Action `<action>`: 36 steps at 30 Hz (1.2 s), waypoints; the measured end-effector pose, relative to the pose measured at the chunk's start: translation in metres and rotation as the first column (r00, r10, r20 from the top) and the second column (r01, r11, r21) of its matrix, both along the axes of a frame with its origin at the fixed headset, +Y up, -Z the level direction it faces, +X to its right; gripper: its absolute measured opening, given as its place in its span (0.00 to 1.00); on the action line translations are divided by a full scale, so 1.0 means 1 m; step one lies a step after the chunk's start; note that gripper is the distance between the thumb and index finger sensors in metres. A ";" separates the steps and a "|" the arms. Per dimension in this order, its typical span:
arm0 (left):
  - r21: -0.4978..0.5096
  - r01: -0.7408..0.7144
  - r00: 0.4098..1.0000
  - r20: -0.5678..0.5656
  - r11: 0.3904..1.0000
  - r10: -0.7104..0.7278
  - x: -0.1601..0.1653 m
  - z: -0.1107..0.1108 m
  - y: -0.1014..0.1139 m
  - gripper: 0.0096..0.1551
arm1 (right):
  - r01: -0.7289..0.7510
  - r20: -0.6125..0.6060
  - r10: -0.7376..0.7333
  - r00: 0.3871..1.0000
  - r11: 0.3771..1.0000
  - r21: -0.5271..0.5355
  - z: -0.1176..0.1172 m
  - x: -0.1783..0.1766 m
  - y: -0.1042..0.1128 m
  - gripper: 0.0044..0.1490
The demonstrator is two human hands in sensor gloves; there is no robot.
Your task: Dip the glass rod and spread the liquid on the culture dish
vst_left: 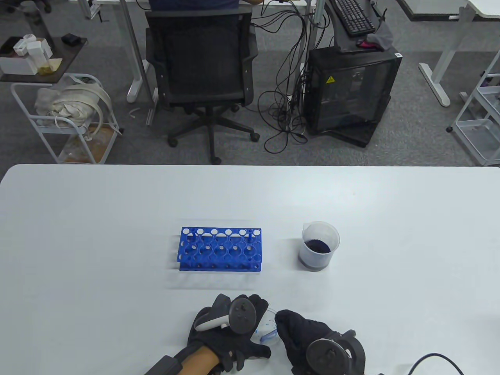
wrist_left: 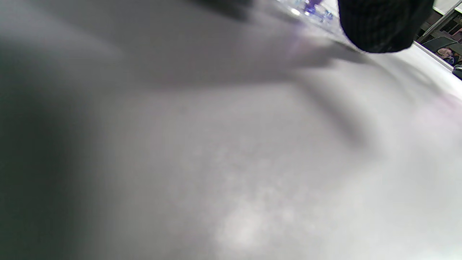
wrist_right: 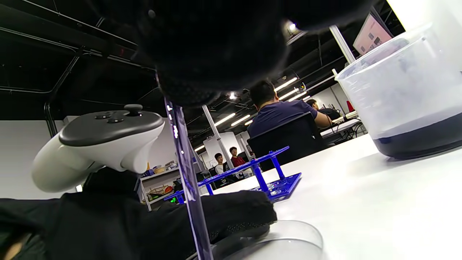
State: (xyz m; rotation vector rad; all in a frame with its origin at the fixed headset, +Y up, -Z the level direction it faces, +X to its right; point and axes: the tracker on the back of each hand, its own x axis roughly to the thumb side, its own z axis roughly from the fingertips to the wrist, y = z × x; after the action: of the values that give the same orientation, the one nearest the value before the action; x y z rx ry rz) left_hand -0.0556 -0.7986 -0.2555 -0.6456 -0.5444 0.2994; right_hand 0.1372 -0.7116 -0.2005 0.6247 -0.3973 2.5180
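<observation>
Rod (wrist_right: 187, 173) stands pinched in the right hand (vst_left: 308, 340), tip in the dish (vst_left: 267, 332) that the left hand (vst_left: 228, 332) steadies; light, even strokes should suit.

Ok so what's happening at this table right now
A person in black sensor gloves is working over a clear culture dish at the near edge of the white table. The right hand holds a purple-tinted glass rod almost upright, its lower end down at the dish. The left hand rests against the dish, steadying it. A beaker of dark liquid and an empty blue tube rack stand farther back, untouched.
</observation>
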 end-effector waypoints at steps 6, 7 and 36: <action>0.000 0.000 1.000 0.000 1.000 0.000 0.000 0.000 0.000 0.64 | -0.031 0.031 0.029 0.999 0.998 0.056 -0.002 0.001 -0.003 0.23; 0.000 0.000 1.000 0.000 1.000 0.000 0.000 0.000 0.000 0.64 | -0.029 0.042 0.026 0.999 0.998 0.057 -0.004 0.004 -0.003 0.23; 0.000 0.000 1.000 0.000 1.000 0.000 0.000 0.000 0.000 0.65 | -0.034 -0.034 0.036 0.999 0.997 0.067 0.007 -0.006 -0.003 0.22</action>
State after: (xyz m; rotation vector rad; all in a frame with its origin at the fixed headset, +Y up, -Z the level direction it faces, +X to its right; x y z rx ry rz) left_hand -0.0556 -0.7986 -0.2555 -0.6456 -0.5443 0.2994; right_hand 0.1317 -0.7143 -0.1936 0.7065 -0.4628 2.5317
